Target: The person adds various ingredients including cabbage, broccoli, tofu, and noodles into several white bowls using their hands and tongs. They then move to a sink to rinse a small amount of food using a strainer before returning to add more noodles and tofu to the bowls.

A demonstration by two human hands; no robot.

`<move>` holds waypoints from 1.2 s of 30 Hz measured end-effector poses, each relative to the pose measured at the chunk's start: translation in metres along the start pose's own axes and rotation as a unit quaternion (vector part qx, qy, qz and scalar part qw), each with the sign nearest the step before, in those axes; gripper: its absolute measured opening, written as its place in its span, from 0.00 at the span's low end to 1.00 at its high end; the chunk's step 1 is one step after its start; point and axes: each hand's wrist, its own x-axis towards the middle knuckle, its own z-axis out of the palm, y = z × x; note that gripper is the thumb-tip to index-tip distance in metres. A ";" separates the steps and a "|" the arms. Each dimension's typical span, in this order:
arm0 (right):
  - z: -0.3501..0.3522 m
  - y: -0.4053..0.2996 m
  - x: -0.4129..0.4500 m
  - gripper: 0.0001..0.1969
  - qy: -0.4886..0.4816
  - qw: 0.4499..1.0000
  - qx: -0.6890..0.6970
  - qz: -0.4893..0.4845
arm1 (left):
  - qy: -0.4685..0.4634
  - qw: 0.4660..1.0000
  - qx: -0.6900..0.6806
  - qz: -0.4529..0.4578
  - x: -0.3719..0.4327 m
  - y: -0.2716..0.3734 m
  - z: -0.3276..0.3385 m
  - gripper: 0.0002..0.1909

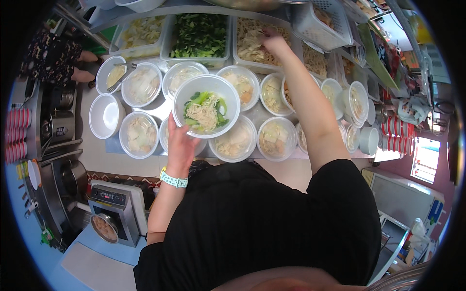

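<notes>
My left hand (180, 147) holds a white plastic bowl (235, 100) up above the table, fingers under its near left rim. Inside it, leafy greens (224, 109) surround a heap of pale, thin strands (204, 115) that look like enoki mushrooms. At the far side, my right hand (272, 38) reaches into a clear plastic bin (238, 60) of pale shredded strips (251, 45), perhaps tofu skin or mushroom. Its fingers touch the strips; their grip is blurred. Left of that bin stands another full of chopped dark greens (200, 36).
Filled plastic bowls (138, 135) line the metal table (109, 145) in rows. One bowl (105, 115) at the left is empty. Metal tongs (122, 78) rest across a bowl. A perforated basket (322, 31) sits above the bins. Another person (54, 58) stands far left.
</notes>
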 end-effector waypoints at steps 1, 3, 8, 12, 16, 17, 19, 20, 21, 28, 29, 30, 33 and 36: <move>0.004 -0.025 -0.017 0.29 -0.011 0.999 0.034 -0.034 | 0.005 1.000 0.000 0.002 -0.001 0.000 -0.002 0.33; 0.004 0.027 0.009 0.35 0.016 0.990 -0.032 -0.138 | -0.015 1.000 0.008 -0.008 0.004 0.004 0.004 0.33; 0.026 0.058 0.024 0.38 -0.106 0.938 -0.324 -0.064 | -0.024 0.999 -0.007 -0.024 0.005 0.006 0.002 0.36; 0.005 0.026 0.021 0.33 -0.109 0.960 -0.257 0.024 | -0.007 1.000 -0.008 -0.026 0.001 0.010 0.000 0.36; -0.049 -0.010 -0.019 0.35 -0.092 0.993 -0.038 0.067 | -0.022 1.000 -0.013 -0.018 0.004 0.010 -0.003 0.36; -0.056 0.016 -0.009 0.37 -0.067 0.994 0.067 0.047 | -0.036 0.999 -0.017 -0.013 0.005 0.010 -0.002 0.36; -0.049 0.008 -0.011 0.40 -0.053 0.984 0.170 0.026 | -0.028 0.999 -0.018 -0.015 0.006 0.011 -0.003 0.36; -0.037 -0.017 -0.020 0.41 -0.082 0.996 -0.009 0.015 | -0.016 1.000 -0.019 -0.014 0.005 0.012 -0.006 0.36; -0.034 -0.007 -0.019 0.42 -0.054 0.988 -0.140 -0.046 | -0.023 0.999 -0.018 -0.015 0.007 0.012 -0.003 0.36; 0.021 0.066 0.041 0.39 -0.083 0.884 -0.459 -0.005 | -0.048 0.998 -0.001 -0.033 0.016 0.011 0.007 0.36; 0.017 0.068 0.042 0.39 -0.083 0.885 -0.458 -0.002 | -0.052 0.998 -0.007 -0.036 0.017 0.010 0.008 0.36; 0.017 0.050 0.040 0.37 -0.121 0.942 -0.310 0.042 | -0.042 0.999 -0.008 -0.032 0.014 0.011 0.005 0.36; -0.004 -0.007 -0.008 0.33 -0.093 0.993 0.014 0.065 | -0.021 1.000 -0.003 -0.016 0.008 0.013 0.003 0.36; -0.045 0.002 -0.020 0.33 -0.081 0.992 -0.035 0.087 | -0.031 0.999 -0.011 -0.016 0.010 0.014 0.001 0.37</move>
